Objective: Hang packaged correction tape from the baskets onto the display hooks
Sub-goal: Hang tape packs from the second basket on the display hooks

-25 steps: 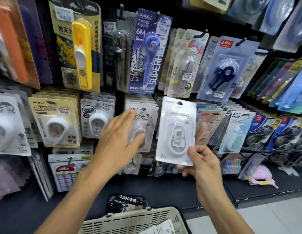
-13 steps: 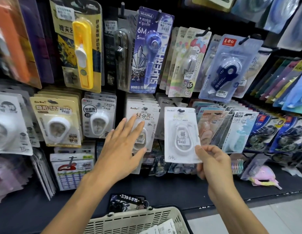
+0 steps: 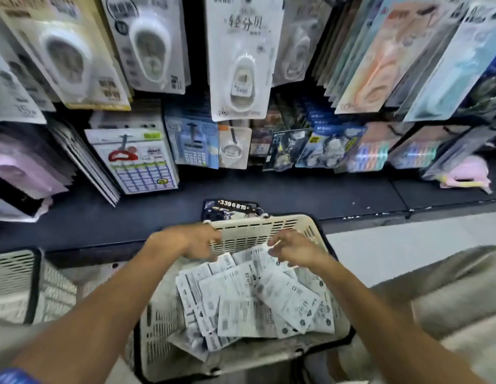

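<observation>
Both hands reach into the basket (image 3: 269, 231) to fetch stock. The right hand (image 3: 295, 249) pinches a packet's (image 3: 257, 257) top edge; the left hand (image 3: 191, 242) curls beside the pile (image 3: 241, 300) (grip indeterminate). Hanging packets (image 3: 237, 56) fill the hooks above.

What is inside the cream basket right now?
The cream basket holds a loose pile of correction tape packs, mostly back side up. Lower packs and the basket floor are covered.
</observation>
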